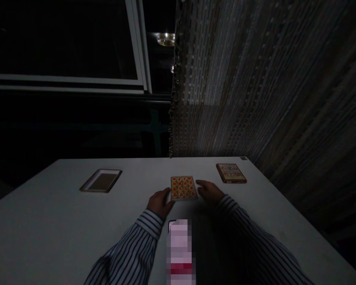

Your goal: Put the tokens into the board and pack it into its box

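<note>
A white table (47, 221) stands in near darkness. Behind it, a pale frame (133, 35) edges a dark window (62, 39), left of a hanging curtain (225, 71). A small light (166, 39) glows between them.

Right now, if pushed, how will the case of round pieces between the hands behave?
The case would probably slide rather than tip: it looks low and broad. The round pieces, packed in rows, likely shift little. Whether they're covered is unclear, so tilting might spill them.
</note>
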The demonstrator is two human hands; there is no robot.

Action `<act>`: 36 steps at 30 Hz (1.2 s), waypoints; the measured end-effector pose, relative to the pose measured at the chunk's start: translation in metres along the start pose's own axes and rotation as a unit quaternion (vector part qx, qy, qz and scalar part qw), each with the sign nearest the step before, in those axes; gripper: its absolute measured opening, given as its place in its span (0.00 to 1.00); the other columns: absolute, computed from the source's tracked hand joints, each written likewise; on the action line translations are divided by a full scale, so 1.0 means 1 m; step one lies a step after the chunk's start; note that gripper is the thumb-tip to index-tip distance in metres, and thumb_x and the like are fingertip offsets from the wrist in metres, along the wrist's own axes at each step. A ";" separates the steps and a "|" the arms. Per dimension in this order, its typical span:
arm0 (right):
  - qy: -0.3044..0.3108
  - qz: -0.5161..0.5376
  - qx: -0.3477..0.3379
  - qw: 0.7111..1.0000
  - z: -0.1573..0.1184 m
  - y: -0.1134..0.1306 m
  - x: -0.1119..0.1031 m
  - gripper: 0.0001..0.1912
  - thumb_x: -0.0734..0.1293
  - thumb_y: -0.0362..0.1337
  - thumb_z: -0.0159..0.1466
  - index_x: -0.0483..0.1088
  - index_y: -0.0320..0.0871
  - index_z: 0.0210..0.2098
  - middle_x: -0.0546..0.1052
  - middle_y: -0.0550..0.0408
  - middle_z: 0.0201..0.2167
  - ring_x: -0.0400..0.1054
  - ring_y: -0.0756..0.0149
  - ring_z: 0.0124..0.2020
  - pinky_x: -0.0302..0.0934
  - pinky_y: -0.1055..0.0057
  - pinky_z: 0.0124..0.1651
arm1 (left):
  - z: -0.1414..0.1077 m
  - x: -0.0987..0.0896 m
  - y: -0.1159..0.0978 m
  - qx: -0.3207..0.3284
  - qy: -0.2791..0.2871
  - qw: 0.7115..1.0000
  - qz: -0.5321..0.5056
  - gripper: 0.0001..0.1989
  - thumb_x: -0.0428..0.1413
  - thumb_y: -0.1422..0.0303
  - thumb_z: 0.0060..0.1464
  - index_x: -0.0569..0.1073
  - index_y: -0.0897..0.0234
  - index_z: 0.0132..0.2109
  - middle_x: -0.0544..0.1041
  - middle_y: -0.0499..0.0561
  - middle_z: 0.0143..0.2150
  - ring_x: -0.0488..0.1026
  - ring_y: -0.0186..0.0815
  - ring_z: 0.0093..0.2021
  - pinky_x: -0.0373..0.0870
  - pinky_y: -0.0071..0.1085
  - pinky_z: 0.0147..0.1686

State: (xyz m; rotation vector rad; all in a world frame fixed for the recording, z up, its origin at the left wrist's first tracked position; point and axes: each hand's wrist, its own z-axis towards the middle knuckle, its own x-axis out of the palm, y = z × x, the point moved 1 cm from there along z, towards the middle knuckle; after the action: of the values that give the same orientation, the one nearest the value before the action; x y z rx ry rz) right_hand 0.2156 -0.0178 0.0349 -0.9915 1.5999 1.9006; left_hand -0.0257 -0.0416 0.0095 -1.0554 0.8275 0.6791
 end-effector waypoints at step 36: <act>0.063 -0.046 -0.161 0.984 0.069 0.149 0.038 0.21 0.57 0.37 0.58 0.67 0.37 0.48 0.73 0.49 0.44 0.67 0.62 0.43 0.59 0.69 0.48 | -0.051 -0.099 0.084 -0.167 -0.208 0.957 -0.115 0.20 0.52 0.59 0.45 0.71 0.63 0.44 0.74 0.54 0.44 0.71 0.42 0.43 0.69 0.38 0.43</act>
State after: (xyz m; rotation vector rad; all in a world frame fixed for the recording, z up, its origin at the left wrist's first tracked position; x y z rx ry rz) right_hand 0.0657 0.0137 0.1047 -1.3180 1.3081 2.1092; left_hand -0.1589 -0.0686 0.0413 -1.2320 0.2211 0.8217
